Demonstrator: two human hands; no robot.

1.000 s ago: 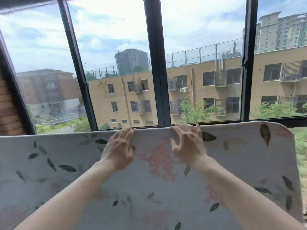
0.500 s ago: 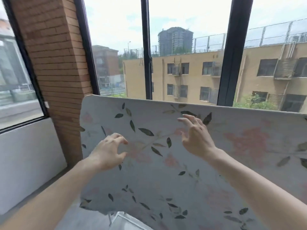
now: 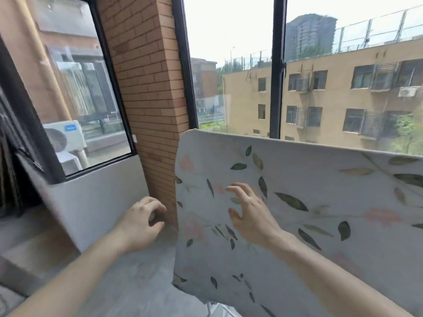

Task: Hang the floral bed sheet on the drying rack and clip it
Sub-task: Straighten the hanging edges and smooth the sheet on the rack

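The floral bed sheet [image 3: 309,202], white with green leaves and pink flowers, hangs draped over a hidden bar, its top fold running from centre to the right edge. Its left end hangs free beside the brick pillar. My right hand [image 3: 249,216] hovers in front of the sheet's left part with fingers spread and loosely bent, holding nothing. My left hand [image 3: 139,223] is off the sheet, to the left of its edge, fingers loosely curled and empty. A bit of the white rack frame [image 3: 212,310] shows under the sheet's lower edge. No clip is in view.
A brick pillar [image 3: 148,88] stands just left of the sheet. Black-framed windows [image 3: 277,65] run behind it. A low white wall [image 3: 96,197] and a side window with an air-conditioner unit [image 3: 64,136] outside are at the left. Grey floor [image 3: 128,282] lies below.
The view has swung left along the sheet to its left end. Both hands have come off the top fold and lowered; my left hand has passed beyond the sheet's left edge.
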